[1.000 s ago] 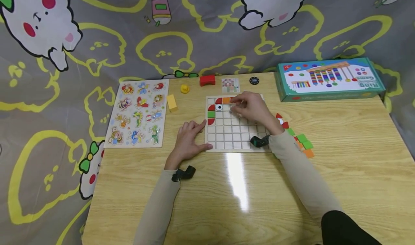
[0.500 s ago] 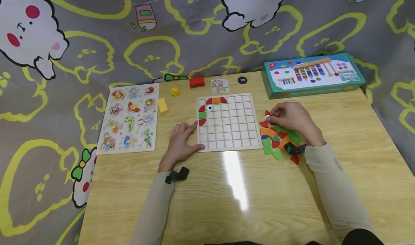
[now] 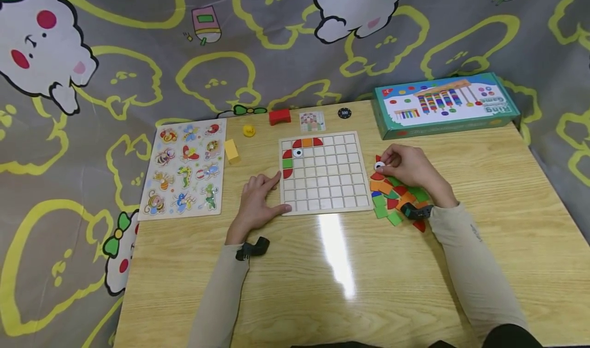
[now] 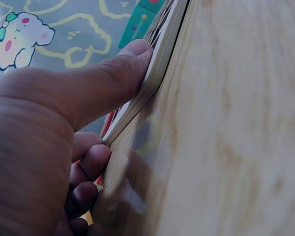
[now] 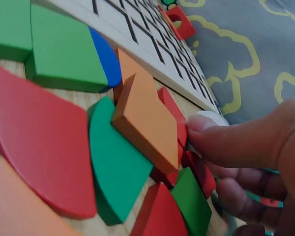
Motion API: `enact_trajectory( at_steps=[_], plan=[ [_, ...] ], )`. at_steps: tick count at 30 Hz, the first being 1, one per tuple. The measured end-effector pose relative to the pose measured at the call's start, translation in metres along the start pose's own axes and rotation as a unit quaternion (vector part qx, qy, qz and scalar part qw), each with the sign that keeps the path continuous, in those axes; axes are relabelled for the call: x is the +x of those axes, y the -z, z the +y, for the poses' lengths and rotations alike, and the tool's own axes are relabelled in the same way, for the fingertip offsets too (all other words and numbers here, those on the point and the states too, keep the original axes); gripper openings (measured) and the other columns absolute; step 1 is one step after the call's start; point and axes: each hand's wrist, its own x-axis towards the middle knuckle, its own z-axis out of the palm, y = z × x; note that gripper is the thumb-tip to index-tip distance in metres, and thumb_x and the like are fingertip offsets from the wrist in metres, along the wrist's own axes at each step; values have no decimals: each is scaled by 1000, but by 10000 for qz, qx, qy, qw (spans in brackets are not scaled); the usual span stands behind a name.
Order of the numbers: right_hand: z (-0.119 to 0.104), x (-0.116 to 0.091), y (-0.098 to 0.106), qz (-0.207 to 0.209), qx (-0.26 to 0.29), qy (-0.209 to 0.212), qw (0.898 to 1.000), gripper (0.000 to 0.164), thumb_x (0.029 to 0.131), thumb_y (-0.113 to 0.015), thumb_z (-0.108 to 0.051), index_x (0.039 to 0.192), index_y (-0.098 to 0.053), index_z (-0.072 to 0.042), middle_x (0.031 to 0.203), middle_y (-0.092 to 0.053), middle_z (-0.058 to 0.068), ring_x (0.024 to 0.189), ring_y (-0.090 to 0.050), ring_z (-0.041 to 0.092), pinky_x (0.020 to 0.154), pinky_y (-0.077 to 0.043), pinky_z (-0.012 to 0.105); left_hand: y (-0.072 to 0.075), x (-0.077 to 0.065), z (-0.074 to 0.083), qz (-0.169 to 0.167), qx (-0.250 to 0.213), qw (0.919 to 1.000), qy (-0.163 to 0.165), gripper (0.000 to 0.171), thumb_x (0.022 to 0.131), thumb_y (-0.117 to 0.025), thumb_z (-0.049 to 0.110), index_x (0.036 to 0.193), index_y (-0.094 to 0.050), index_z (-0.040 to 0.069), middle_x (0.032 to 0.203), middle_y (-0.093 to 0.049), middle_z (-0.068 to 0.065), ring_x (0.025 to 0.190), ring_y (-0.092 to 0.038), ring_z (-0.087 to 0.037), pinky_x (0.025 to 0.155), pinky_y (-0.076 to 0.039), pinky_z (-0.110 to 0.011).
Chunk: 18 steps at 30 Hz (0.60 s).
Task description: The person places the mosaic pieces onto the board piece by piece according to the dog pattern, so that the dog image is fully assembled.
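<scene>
Fingers (image 4: 123, 73) of the left hand (image 3: 258, 199) lie flat on the worktop (image 3: 322, 276), thumb pressed to the edge of the grid board (image 3: 322, 171); wrist low, forearm resting. Right hand (image 3: 410, 171) arches over the pile of tiles (image 3: 396, 197) just right of the board, fingertips (image 5: 221, 140) pinching a small white disc (image 5: 206, 118) at the pile's far end. Looks light, rigid, smooth; best pinched by its rim.

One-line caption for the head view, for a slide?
Left hand steadies the grid board while the right hand pinches a small white piece at the pile of coloured tiles.
</scene>
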Motion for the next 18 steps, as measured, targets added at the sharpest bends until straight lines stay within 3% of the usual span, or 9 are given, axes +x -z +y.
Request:
enact_trajectory(
  at_steps=[8, 18],
  plan=[
    [-6, 11, -8, 339, 629, 438, 9965, 24, 95, -67, -27, 110, -62, -10, 95, -64, 8, 79, -56, 22, 67, -43, 24, 2, 1, -1, -22, 39, 10000, 20, 94, 74, -80, 58, 152, -41, 23, 105, -47, 2, 90, -34, -18, 81, -24, -33],
    [-41, 50, -31, 687, 1268, 999, 9845, 24, 93, -69, -27, 114, -68, -16, 90, -69, 6, 78, -64, 23, 66, -44, 23, 0, 1, 0, -31, -8, 10000, 31, 93, 74, -79, 58, 152, -41, 24, 105, -47, 1, 91, -34, -18, 80, -25, -34]
  ],
)
